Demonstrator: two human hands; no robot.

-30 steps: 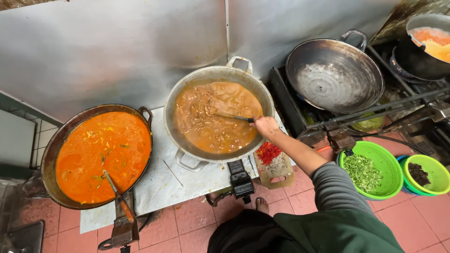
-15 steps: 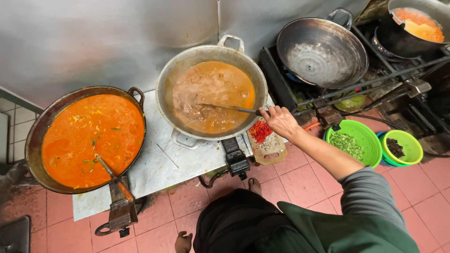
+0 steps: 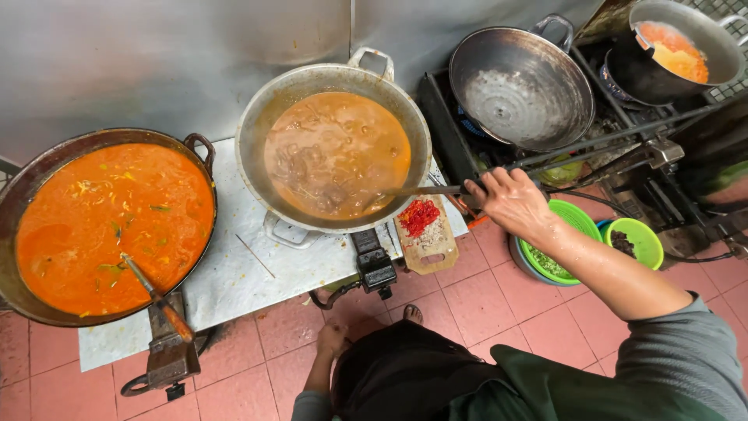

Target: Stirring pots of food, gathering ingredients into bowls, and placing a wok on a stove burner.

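My right hand (image 3: 510, 203) grips the metal handle of a ladle (image 3: 425, 189) whose far end is sunk in brown curry (image 3: 335, 152). The curry fills a large steel wok (image 3: 253, 132) on a burner at the middle. The hand is just past the wok's right rim, above a small wooden board (image 3: 428, 245) with chopped red chilli (image 3: 421, 216). My left hand (image 3: 331, 341) hangs low beside my dark apron, touching nothing that I can make out; its fingers are too small to read.
A wide dark wok (image 3: 31, 175) of orange curry stands at the left with a wooden-handled spoon (image 3: 156, 296) in it. At the right are an empty wok (image 3: 522, 86), a pot (image 3: 725, 39) of orange sauce and two green bowls (image 3: 576, 218) (image 3: 643, 242) on the tiled floor.
My right hand has drawn the ladle back toward the wok's right rim, and the brown curry has been stirred. The view has moved closer to the woks.
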